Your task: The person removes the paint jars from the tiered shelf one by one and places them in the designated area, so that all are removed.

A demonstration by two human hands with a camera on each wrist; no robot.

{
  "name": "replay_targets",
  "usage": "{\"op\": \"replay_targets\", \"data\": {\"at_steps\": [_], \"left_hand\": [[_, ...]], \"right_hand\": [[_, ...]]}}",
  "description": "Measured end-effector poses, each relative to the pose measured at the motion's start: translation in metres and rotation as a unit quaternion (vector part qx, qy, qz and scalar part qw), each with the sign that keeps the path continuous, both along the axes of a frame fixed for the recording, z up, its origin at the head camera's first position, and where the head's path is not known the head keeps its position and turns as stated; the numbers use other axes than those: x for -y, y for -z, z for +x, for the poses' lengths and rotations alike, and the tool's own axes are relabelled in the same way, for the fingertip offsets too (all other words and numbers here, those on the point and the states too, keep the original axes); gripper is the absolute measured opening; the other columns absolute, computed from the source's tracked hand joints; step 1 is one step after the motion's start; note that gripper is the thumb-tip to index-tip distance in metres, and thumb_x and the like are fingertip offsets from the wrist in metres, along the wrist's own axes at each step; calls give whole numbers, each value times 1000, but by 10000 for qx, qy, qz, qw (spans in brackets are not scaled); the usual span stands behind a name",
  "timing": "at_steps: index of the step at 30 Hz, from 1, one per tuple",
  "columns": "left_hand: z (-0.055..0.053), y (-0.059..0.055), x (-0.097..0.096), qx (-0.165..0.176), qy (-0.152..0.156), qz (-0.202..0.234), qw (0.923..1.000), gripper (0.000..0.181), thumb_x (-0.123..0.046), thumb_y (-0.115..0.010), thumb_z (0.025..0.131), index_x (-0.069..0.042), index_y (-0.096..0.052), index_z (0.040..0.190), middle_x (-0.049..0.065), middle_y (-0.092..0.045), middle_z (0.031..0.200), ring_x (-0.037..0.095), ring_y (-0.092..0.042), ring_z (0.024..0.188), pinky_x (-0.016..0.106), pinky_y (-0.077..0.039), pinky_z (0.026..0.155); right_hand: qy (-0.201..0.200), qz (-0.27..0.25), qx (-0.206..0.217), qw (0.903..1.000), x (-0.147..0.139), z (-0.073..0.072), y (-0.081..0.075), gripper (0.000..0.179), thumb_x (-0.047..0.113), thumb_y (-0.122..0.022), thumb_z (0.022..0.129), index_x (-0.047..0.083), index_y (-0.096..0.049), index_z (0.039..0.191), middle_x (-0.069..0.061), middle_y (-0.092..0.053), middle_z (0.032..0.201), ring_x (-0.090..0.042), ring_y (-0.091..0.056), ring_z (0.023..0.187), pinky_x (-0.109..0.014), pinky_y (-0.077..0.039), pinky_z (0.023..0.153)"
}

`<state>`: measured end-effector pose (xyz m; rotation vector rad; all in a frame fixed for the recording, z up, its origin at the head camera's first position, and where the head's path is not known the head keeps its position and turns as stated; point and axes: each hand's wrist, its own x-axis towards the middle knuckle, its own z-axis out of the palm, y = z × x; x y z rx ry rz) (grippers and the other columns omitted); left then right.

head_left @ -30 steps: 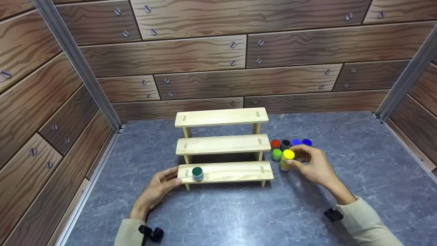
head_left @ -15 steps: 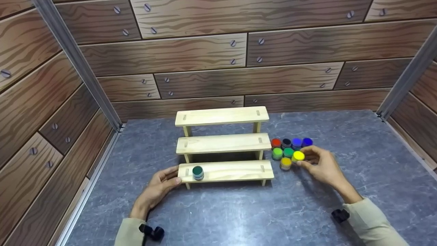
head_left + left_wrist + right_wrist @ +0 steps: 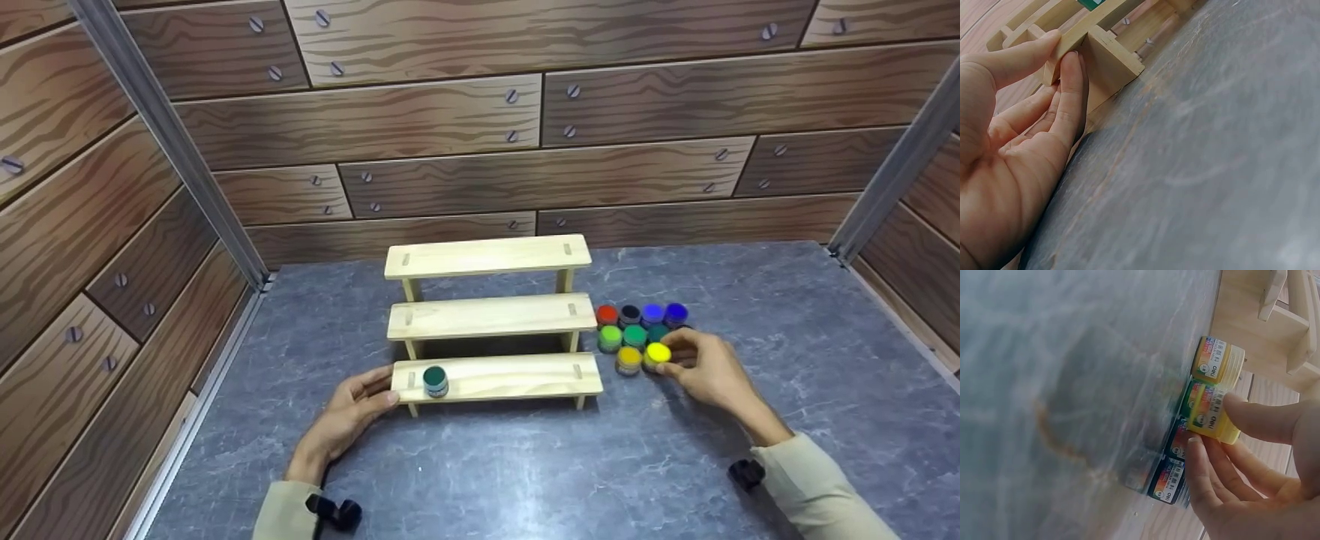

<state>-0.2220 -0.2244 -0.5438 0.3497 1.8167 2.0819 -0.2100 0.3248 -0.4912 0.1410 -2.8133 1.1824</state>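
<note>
A three-tier wooden display stand stands on the grey tabletop. On its lowest step, near the left end, sits a dark green paint jar. My left hand pinches the left corner of that step; thumb and fingers clasp the board in the left wrist view. My right hand holds a yellow paint jar between thumb and fingers, upright, beside an orange-yellow jar. Whether the yellow jar touches the tabletop I cannot tell.
Several more jars stand in rows right of the stand, among them red, black, blue, light green and green. Wood-patterned walls enclose the back and sides.
My right hand has moved the yellow jar rightward, then slightly toward me, uncovering the orange-yellow and green jars. My left hand has stayed at the stand.
</note>
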Motion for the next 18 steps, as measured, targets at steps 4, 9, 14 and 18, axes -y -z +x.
{"op": "replay_targets", "data": {"at_steps": [4,9,14,18], "left_hand": [[1,0,0,-13,32,40,10000,74,-3,-67,102,19,-25,159,36,-45,158,18,-64,128,28,-55,110],[0,1,-1,16,11,68,10000,73,-1,-66,102,19,-26,159,36,-45,158,18,-64,128,29,-55,110],[0,1,0,3,7,100,9999,74,-1,-66,102,19,-25,159,35,-46,157,19,-64,129,29,-55,111],[0,1,0,15,-8,77,10000,75,-2,-67,102,19,-25,159,35,-45,158,19,-64,129,29,-54,112]], "right_hand": [[-34,114,162,9998,-1,-2,0,38,2,-83,90,-11,-67,122,-32,-73,114,-44,-74,102,-53,-65,89],[-17,127,186,9997,0,-2,2,37,2,-84,89,-10,-68,121,-30,-74,112,-42,-75,101,-51,-66,89],[-3,144,135,9998,1,-2,1,36,1,-83,89,-10,-68,120,-30,-74,112,-42,-75,101,-52,-66,89],[-14,122,117,9999,2,-1,1,38,1,-83,89,-11,-68,121,-31,-74,113,-42,-75,101,-51,-66,89]]}}
